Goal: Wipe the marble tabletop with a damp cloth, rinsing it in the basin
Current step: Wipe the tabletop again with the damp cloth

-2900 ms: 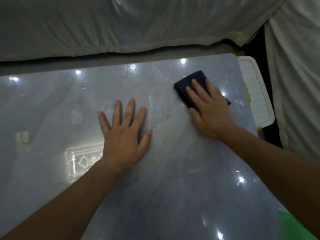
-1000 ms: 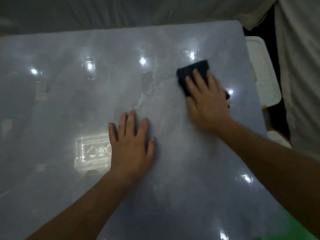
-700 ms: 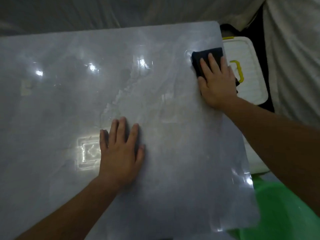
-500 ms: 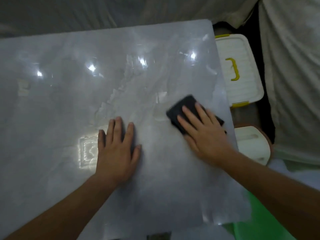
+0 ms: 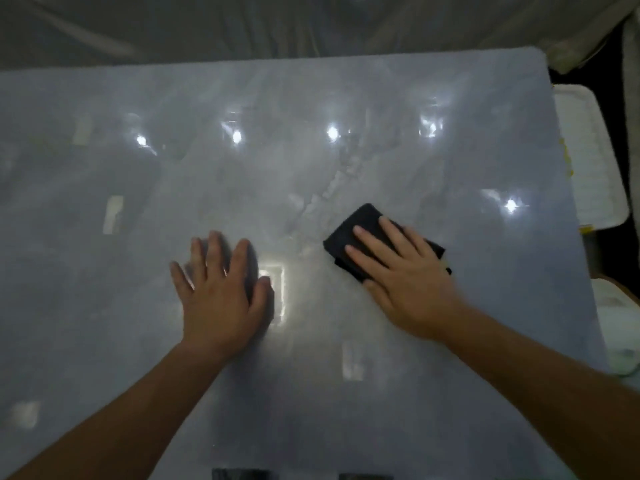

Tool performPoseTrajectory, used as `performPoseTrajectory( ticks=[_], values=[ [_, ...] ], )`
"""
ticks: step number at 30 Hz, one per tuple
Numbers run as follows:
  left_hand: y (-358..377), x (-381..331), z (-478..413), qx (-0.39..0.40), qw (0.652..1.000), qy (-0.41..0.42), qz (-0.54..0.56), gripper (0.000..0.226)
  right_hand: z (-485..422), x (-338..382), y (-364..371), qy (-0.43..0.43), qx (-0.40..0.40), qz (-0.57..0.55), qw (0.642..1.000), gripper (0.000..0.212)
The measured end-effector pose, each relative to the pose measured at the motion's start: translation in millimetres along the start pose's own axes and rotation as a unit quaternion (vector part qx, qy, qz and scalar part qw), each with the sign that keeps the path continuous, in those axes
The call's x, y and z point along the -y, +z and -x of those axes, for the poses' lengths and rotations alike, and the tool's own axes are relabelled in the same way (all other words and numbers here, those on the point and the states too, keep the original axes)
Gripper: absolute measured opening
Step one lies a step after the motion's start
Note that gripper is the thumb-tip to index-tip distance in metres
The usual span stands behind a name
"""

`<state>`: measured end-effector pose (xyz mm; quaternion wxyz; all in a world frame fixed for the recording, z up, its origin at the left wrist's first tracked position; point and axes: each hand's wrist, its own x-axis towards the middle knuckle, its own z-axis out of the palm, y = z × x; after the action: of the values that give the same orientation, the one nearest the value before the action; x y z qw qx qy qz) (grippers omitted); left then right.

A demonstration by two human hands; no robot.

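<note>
The grey marble tabletop [image 5: 311, 168] fills most of the view and reflects several ceiling lights. A dark folded cloth [image 5: 349, 237] lies flat on it right of centre. My right hand [image 5: 405, 275] presses down on the cloth with straight fingers, covering its near half. My left hand [image 5: 218, 292] rests flat on the bare marble to the left of the cloth, fingers spread. The basin is out of view.
Plastic-covered furniture [image 5: 277, 26] runs along the table's far edge. A white plastic box lid [image 5: 595, 174] sits beyond the right edge, with a pale object [image 5: 620, 306] below it. The table's right edge [image 5: 571, 220] runs close to my right hand.
My right hand has slid the cloth from the far right edge back toward me and the table's centre. The view has shifted left, so the green basin dropped out. My left hand stays flat.
</note>
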<state>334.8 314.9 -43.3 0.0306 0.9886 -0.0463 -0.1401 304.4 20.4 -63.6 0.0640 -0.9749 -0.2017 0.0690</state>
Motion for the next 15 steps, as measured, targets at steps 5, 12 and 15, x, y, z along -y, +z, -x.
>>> performPoseTrajectory(
  ticks=[5, 12, 15],
  values=[
    [3.3, 37.9, 3.2, -0.005, 0.999, 0.034, 0.034, 0.072, -158.1, -53.6, -27.1, 0.262, -0.068, -0.041, 0.962, 0.058],
    [14.4, 69.5, 12.3, -0.029, 0.984, 0.068, 0.16, 0.075, -160.9, 114.2, 7.0, -0.067, -0.012, 0.001, 0.998, 0.056],
    [10.9, 84.5, 21.2, -0.038, 0.984, 0.095, 0.148, 0.065, -167.2, 85.2, -1.7, -0.021, -0.019, 0.003, 1.0, 0.057]
  ],
)
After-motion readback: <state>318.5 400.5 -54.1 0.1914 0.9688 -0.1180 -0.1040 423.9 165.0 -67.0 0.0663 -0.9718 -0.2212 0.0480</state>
